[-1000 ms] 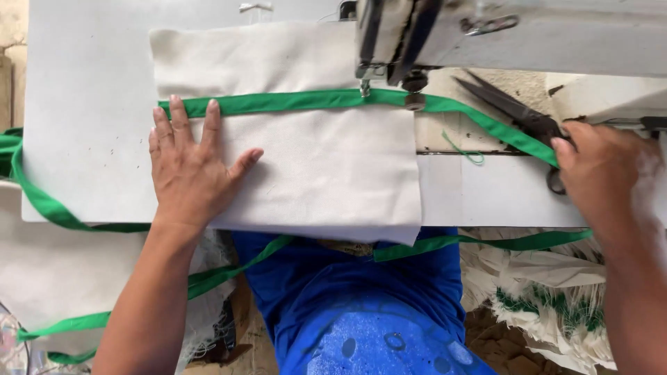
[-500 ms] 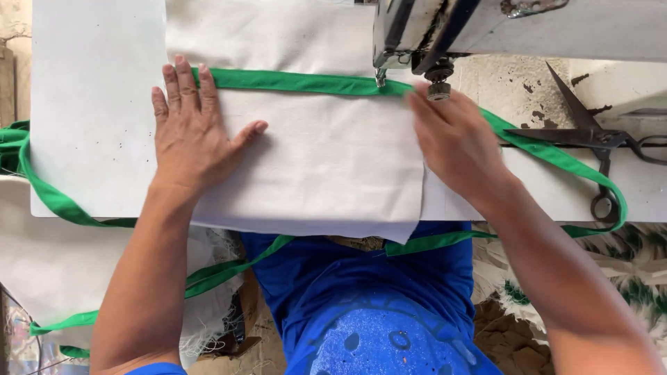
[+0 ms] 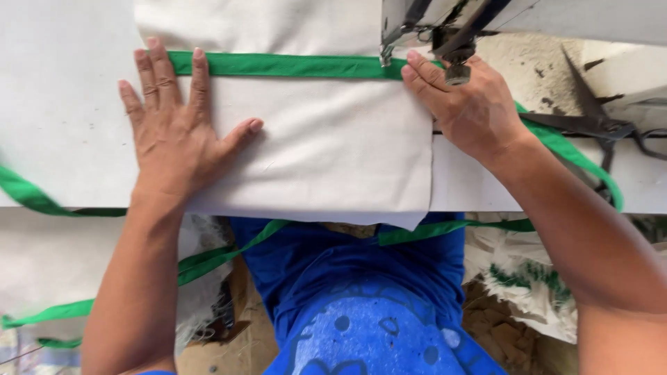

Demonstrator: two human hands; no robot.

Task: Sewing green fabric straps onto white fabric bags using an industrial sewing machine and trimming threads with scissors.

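A white sewing table (image 3: 62, 104) fills the view under me, its near edge running across above my blue printed shirt (image 3: 361, 298), with pale cloth and sacking heaped on the floor below.

At the far left, a loose length of green fabric binding tape (image 3: 28, 198) crosses the table's near edge and hangs down toward the floor. Just right of it my left hand (image 3: 177, 135) lies flat, palm down and fingers spread, on a rectangular piece of cream canvas cloth (image 3: 333, 160); it grips nothing, only presses. My fingertips reach the stitched green binding strip (image 3: 292, 66) that runs straight across the cloth near its far edge. The cloth's near edge overhangs the table's near edge slightly.

Following the strip to the right, it meets the metal presser foot of the grey sewing machine (image 3: 445, 35) at the table's far side. My right hand (image 3: 469, 104) rests there, fingers extended and loosely together, tips on the strip just beside the foot, holding nothing. Past that hand the green tape curves down toward the right near corner. Dark metal scissors (image 3: 590, 121) lie on the table at the far right, apart from my hand.
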